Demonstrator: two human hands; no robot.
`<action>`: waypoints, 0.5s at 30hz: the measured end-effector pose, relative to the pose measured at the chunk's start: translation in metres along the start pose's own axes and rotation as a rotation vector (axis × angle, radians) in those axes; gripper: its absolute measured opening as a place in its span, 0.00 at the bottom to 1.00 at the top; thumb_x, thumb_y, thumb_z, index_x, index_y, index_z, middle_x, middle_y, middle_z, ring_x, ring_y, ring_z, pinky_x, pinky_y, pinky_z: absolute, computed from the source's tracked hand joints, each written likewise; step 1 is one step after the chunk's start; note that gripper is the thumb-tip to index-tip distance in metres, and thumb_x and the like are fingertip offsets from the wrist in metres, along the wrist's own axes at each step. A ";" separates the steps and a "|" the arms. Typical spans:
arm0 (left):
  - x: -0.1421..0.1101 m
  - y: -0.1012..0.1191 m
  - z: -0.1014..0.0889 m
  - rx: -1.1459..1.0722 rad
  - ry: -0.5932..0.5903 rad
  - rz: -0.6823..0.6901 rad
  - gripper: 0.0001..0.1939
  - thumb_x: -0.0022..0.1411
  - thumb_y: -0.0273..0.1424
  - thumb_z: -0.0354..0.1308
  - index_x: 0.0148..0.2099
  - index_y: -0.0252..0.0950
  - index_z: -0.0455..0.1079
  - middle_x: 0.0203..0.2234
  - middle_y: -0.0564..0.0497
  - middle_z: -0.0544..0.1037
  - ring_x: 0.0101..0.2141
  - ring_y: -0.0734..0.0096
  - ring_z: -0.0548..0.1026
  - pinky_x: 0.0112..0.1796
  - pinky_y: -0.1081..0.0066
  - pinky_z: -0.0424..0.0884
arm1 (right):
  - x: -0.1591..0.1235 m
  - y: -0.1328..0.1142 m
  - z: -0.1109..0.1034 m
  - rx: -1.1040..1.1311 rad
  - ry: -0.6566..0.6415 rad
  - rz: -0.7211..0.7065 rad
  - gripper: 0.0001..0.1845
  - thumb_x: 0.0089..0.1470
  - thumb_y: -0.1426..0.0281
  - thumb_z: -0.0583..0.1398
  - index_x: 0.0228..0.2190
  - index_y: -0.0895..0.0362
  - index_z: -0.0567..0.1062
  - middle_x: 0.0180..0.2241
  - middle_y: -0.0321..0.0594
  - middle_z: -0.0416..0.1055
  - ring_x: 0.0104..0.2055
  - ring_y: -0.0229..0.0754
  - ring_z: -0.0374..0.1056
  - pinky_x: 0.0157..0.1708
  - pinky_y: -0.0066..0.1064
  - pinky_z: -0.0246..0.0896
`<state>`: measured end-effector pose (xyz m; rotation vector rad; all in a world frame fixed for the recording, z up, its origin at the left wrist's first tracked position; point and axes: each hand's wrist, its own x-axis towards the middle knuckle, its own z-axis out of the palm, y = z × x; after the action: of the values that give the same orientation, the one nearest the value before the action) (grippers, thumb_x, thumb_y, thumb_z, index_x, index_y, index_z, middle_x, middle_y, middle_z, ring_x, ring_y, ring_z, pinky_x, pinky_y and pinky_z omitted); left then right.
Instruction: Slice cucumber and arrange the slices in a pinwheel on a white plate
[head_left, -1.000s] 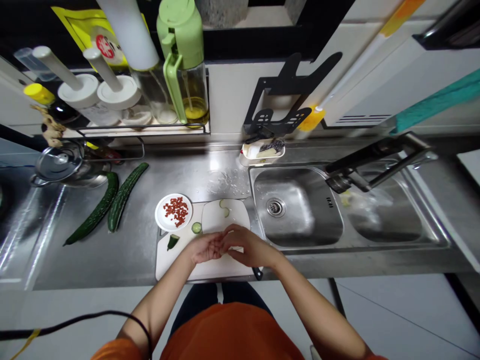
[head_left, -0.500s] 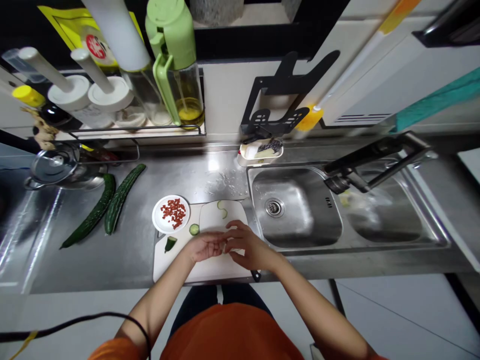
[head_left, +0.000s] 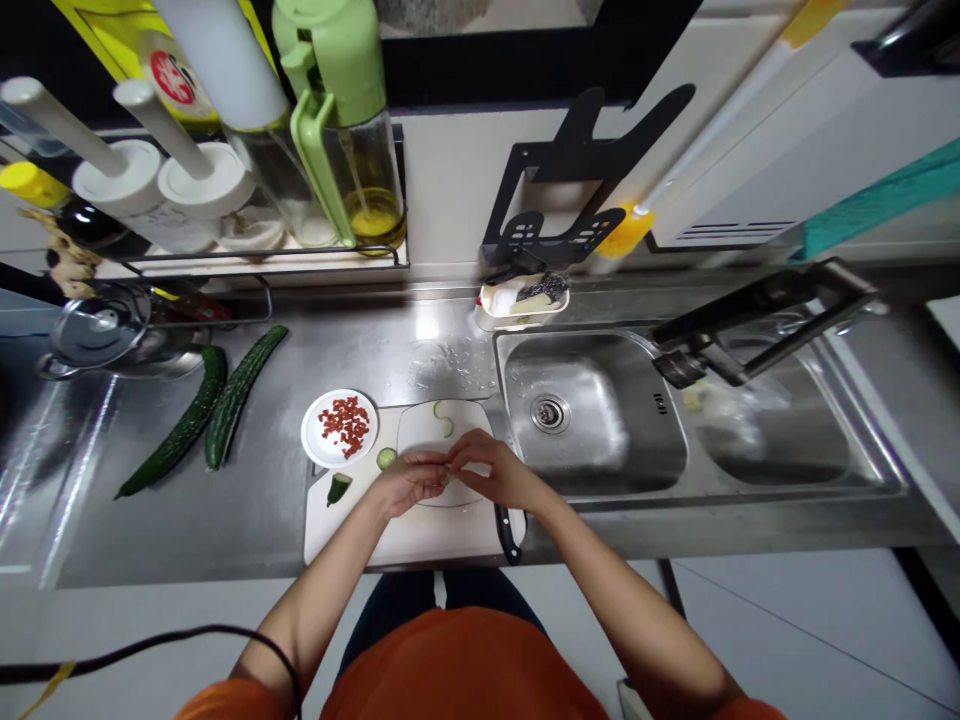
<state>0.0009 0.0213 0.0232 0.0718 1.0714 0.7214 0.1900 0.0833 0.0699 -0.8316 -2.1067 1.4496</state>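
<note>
Over the white cutting board [head_left: 360, 540], my left hand [head_left: 411, 484] is turned palm up with its fingers curled. My right hand [head_left: 496, 474] meets it with thumb and fingers pinched together. Between the fingertips is a small pale piece, too small to name for certain. Thin pale-green curved strips [head_left: 444, 426] lie on the board just beyond my hands. To the left are a round cucumber slice [head_left: 386, 458] and a cucumber end piece [head_left: 339, 488]. A knife with a black handle [head_left: 508, 533] lies along the board's right side.
A white plate of chopped red-brown bits [head_left: 346, 428] overlaps the board's far left corner. Two whole cucumbers [head_left: 241, 400] lie further left, near a lidded pot [head_left: 101, 325]. On the right is a double sink [head_left: 592, 420] with a dark faucet [head_left: 750, 325]. A seasoning rack [head_left: 255, 262] hangs behind.
My right hand's fingers spread slightly, then closed to a pinch against my left fingertips. The knife handle shows more fully now. The view has shifted a little.
</note>
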 end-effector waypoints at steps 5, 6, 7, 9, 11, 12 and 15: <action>0.014 0.000 -0.003 0.048 0.203 0.146 0.20 0.36 0.29 0.71 0.34 0.32 0.72 0.27 0.49 0.78 0.28 0.72 0.76 0.33 0.72 0.70 | 0.010 0.023 0.003 -0.047 0.045 0.302 0.09 0.52 0.72 0.57 0.32 0.56 0.78 0.31 0.39 0.75 0.34 0.38 0.68 0.32 0.28 0.60; 0.018 -0.001 -0.003 0.069 0.237 0.190 0.19 0.36 0.29 0.71 0.33 0.32 0.72 0.26 0.50 0.78 0.27 0.73 0.75 0.32 0.73 0.69 | 0.013 0.029 0.004 -0.059 0.058 0.336 0.09 0.52 0.72 0.57 0.31 0.56 0.78 0.31 0.39 0.76 0.32 0.38 0.68 0.31 0.28 0.60; 0.022 -0.001 -0.004 0.098 0.264 0.233 0.18 0.36 0.29 0.71 0.33 0.33 0.72 0.25 0.51 0.77 0.26 0.75 0.74 0.30 0.75 0.68 | 0.016 0.034 0.005 -0.073 0.069 0.361 0.10 0.51 0.72 0.57 0.31 0.56 0.79 0.31 0.39 0.76 0.31 0.37 0.68 0.31 0.28 0.60; 0.030 0.000 -0.005 0.172 0.308 0.318 0.15 0.39 0.31 0.69 0.32 0.33 0.72 0.22 0.53 0.76 0.23 0.78 0.71 0.27 0.76 0.65 | 0.023 0.043 0.006 -0.110 0.087 0.410 0.10 0.51 0.71 0.57 0.31 0.56 0.78 0.29 0.37 0.76 0.29 0.37 0.67 0.30 0.28 0.59; 0.037 0.002 -0.005 0.275 0.367 0.400 0.12 0.42 0.31 0.66 0.32 0.34 0.72 0.20 0.55 0.74 0.21 0.79 0.68 0.26 0.76 0.63 | 0.031 0.050 0.007 -0.172 0.119 0.466 0.10 0.50 0.71 0.57 0.33 0.57 0.78 0.25 0.36 0.74 0.26 0.37 0.65 0.28 0.27 0.57; 0.040 0.004 -0.004 0.337 0.410 0.437 0.11 0.44 0.32 0.64 0.33 0.34 0.72 0.20 0.55 0.74 0.21 0.79 0.68 0.27 0.76 0.64 | 0.035 0.053 0.008 -0.212 0.143 0.487 0.10 0.49 0.72 0.57 0.33 0.57 0.77 0.24 0.35 0.73 0.25 0.36 0.65 0.27 0.27 0.55; 0.046 0.009 -0.002 0.538 0.560 0.521 0.10 0.49 0.34 0.60 0.34 0.36 0.72 0.22 0.54 0.75 0.23 0.76 0.70 0.30 0.75 0.65 | 0.046 0.058 0.009 -0.335 0.197 0.500 0.08 0.49 0.73 0.57 0.32 0.57 0.75 0.23 0.34 0.71 0.26 0.36 0.64 0.27 0.26 0.52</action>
<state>0.0075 0.0544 -0.0101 0.6607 1.8008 0.9248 0.1644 0.1252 0.0135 -1.6535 -2.1069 1.1745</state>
